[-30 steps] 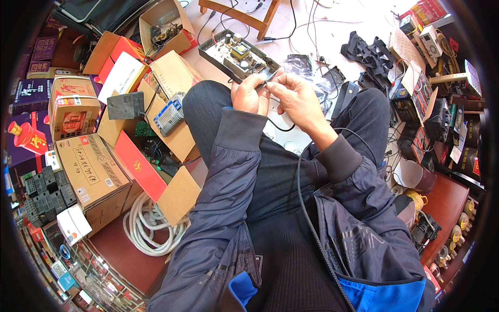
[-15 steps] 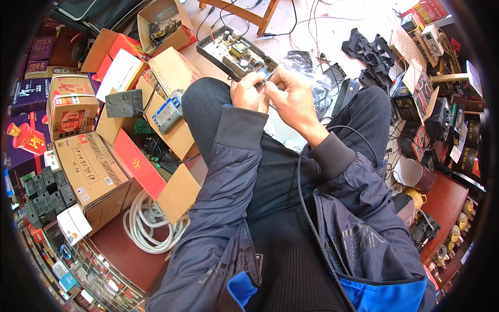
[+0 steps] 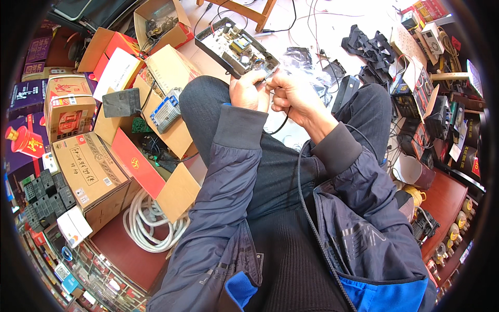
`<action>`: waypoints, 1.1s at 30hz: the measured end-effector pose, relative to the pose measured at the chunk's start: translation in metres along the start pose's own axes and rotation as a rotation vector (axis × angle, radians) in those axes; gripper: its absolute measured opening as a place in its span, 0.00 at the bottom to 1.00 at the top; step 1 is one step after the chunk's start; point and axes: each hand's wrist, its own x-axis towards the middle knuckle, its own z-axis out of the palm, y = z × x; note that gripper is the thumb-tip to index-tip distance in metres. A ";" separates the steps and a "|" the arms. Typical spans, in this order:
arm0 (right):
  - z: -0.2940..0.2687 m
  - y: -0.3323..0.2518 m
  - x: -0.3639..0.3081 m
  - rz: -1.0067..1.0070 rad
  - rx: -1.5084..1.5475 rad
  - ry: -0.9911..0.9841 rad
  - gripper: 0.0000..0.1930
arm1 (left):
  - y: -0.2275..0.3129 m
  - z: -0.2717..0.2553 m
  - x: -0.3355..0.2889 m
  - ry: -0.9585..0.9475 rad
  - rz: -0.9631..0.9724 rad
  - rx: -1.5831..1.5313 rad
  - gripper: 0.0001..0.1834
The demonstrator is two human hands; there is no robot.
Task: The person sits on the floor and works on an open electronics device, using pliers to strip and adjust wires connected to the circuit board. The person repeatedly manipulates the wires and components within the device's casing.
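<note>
Hands together over the knees: left hand (image 3: 248, 92) and right hand (image 3: 293, 93) both pinching a thin black cable (image 3: 303, 177) (open circuit board tray (image 3: 236, 46) just beyond)

Black cable (image 3: 283, 124) end hidden inside right hand (image 3: 293, 93); fingertip work unreadable.

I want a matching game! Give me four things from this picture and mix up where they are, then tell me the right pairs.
Things:
1. coil of white hose
2. open tray with a circuit board
3. thin black cable
4. grey block

Places:
A. on the floor just beyond the knees
B. held between the left hand and the right hand
C. on the floor beside the person's left leg
D. on top of the cardboard boxes at the left

Pairs: 1-C, 2-A, 3-B, 4-D
</note>
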 end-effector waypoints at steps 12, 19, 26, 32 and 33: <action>0.006 0.012 -0.004 -0.688 -0.952 0.212 0.09 | -0.015 -0.038 0.024 0.112 -0.151 -0.070 0.13; 0.001 0.012 0.004 -0.489 -0.798 0.152 0.11 | -0.016 -0.041 0.028 0.098 -0.142 -0.071 0.18; -0.008 0.004 0.004 -0.095 -0.328 -0.017 0.08 | -0.006 -0.016 0.013 0.097 -0.113 -0.114 0.26; -0.009 0.002 0.008 -0.172 -0.413 -0.024 0.07 | -0.014 -0.028 0.015 0.113 0.008 0.112 0.11; -0.008 0.002 0.009 -0.225 -0.510 0.003 0.07 | -0.016 -0.032 0.016 0.107 0.060 0.217 0.10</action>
